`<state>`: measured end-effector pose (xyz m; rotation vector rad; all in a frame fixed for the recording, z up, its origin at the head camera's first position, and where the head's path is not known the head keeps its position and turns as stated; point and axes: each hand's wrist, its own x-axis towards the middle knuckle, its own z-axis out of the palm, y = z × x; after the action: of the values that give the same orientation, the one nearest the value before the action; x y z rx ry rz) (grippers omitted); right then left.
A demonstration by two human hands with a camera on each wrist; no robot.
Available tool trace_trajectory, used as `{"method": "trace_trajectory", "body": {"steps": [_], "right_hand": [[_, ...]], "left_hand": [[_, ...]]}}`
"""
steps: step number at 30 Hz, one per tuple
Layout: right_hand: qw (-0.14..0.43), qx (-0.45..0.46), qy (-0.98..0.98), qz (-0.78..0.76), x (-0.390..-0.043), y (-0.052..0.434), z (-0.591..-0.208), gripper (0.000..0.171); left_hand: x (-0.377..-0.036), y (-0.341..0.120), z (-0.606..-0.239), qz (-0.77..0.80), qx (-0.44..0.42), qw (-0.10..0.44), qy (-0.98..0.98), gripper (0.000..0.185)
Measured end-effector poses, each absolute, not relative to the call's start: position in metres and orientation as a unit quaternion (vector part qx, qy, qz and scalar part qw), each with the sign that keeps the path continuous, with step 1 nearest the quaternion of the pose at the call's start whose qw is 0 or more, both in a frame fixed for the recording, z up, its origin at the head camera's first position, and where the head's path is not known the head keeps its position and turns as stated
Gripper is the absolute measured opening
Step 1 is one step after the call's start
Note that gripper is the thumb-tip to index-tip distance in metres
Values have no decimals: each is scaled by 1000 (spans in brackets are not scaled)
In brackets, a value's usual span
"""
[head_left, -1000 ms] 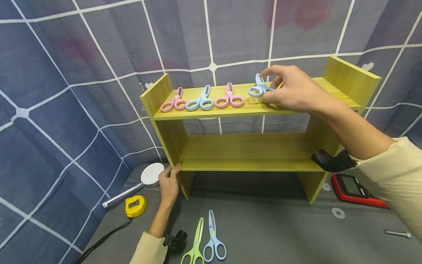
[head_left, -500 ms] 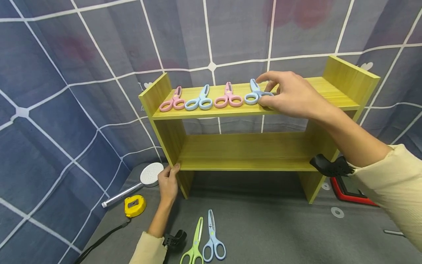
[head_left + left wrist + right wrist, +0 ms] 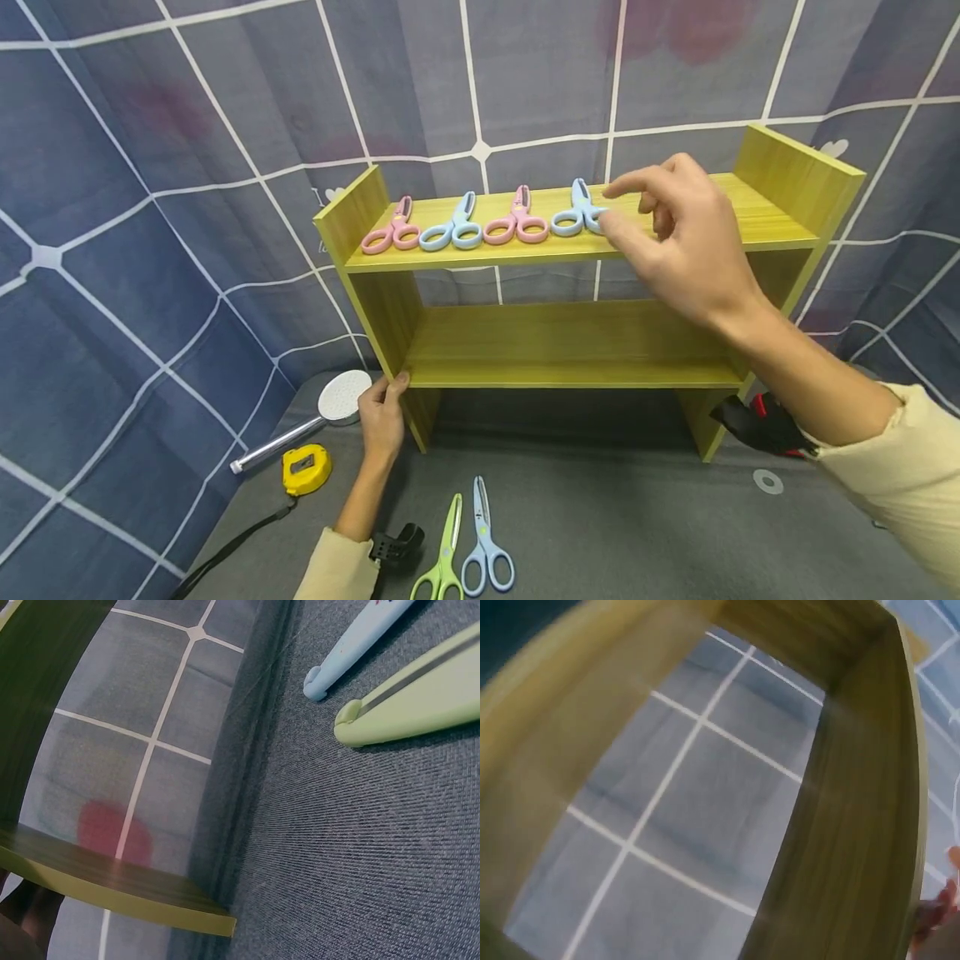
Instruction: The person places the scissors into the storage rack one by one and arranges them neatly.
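A two-tier wooden shelf [image 3: 555, 343] stands on the grey cloth. Along its top board lie several small scissors in a row: pink scissors [image 3: 402, 213] at the left end, blue scissors [image 3: 462, 213], a second pink pair [image 3: 522, 204], and blue scissors [image 3: 581, 197] at the right end. Just right of that last pair is my right hand [image 3: 693, 242], thumb and index finger apart with nothing between them. Its thumb tip overlaps the nearest finger loop; contact is unclear. My left hand [image 3: 383, 421] grips the shelf's left side panel near the lower board.
Green scissors [image 3: 448, 537] and larger blue scissors [image 3: 483, 521] lie on the cloth in front. A shower head [image 3: 345, 397] and a yellow tape measure [image 3: 307, 469] are at the left. A flat washer [image 3: 768, 481] lies at the right. A checked curtain [image 3: 547, 75] hangs behind.
My right hand lowered the right-end blue scissors onto the top board, let go and drew back slightly to the right. The left hand has stayed on the side panel.
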<state>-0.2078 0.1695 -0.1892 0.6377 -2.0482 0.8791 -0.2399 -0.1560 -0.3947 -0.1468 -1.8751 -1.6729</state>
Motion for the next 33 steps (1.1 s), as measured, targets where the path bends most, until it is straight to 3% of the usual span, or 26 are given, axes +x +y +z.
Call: {"method": "trace_trajectory", "body": {"steps": [3,5,13,19,22,24,30,33], "right_hand": [[427,337,-786,294,-196,160,-213,29],[402,382,-788,266,-187,151,-235,31],[182,423,-850,257,-149,104,-350,44],[-28,434,-864,254,-133,94,-425,61],[-88,434,-862,246,-129,93,-450,69],[-80,439,-867,222,-126,91,-463,71],[16,469,-871,147,-122,83,-478,65],[18,471,-870,143,-123,81,-479,63]], "left_hand": [[-240,-158,-395,-631,-58,307,-710,22],[-241,-158,-395,-631,-60,306,-711,22],[-241,-158,-394,-629,-56,309,-711,22],[-239,-157,-395,-628,-50,306,-714,23],[-244,-159,-403,-630,-54,307,-711,22],[-250,-162,-411,-632,-56,308,-708,22],[-262,-167,-424,-638,-51,321,-698,21],[-262,-167,-425,-635,-49,324,-699,22]]}}
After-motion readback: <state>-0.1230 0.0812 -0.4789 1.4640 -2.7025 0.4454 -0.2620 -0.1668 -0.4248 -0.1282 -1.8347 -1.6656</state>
